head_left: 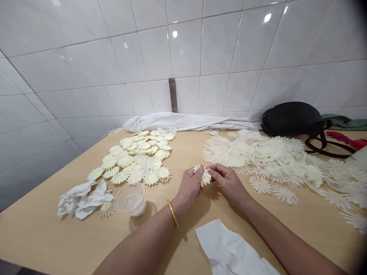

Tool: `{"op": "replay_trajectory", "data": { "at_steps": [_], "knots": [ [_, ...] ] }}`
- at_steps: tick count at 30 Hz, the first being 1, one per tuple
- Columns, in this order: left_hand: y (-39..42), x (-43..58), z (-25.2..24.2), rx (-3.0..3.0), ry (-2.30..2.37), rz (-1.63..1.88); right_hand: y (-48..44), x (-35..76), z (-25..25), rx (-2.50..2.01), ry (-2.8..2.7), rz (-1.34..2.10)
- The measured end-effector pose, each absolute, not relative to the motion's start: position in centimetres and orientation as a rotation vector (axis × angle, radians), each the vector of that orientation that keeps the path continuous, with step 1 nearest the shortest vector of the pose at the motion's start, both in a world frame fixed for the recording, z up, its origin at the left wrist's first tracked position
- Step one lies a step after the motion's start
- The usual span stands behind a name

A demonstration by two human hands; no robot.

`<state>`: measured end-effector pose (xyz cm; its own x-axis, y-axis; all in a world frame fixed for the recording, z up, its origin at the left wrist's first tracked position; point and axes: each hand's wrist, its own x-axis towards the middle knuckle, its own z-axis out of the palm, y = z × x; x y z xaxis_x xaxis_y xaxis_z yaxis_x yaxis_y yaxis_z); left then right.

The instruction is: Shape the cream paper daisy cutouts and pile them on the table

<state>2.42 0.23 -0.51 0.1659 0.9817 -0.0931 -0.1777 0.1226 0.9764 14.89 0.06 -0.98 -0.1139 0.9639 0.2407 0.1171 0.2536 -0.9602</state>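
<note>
Both of my hands meet over the middle of the wooden table (43, 229). My left hand (189, 187), with a gold bangle on its wrist, and my right hand (228, 182) pinch the same small white fabric daisy (204, 176) between their fingertips, just above the tabletop. A spread of finished cream daisies with yellowish centres (137, 160) lies to the left of my hands. A larger loose heap of white daisy petals (281, 160) covers the table to the right.
A small clear plastic cup (131, 199) stands left of my left wrist, beside crumpled white paper (83, 198). A white tissue (229, 248) lies at the near edge. A rolled white cloth (189, 121) and a black bag (292, 118) sit against the tiled wall.
</note>
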Motion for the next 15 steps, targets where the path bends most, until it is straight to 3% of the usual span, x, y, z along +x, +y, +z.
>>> {"op": "replay_trajectory", "data": {
  "at_steps": [9, 15],
  "knots": [
    [0.49, 2.16, -0.82, 1.118, 1.062, 1.101, -0.06, 14.74, -0.99, -0.98, -1.556, 1.038],
    [0.6, 2.01, -0.87, 1.083, 1.129, 0.959, -0.15, 14.82, -0.87, -0.999, -1.682, 0.607]
  ]
}}
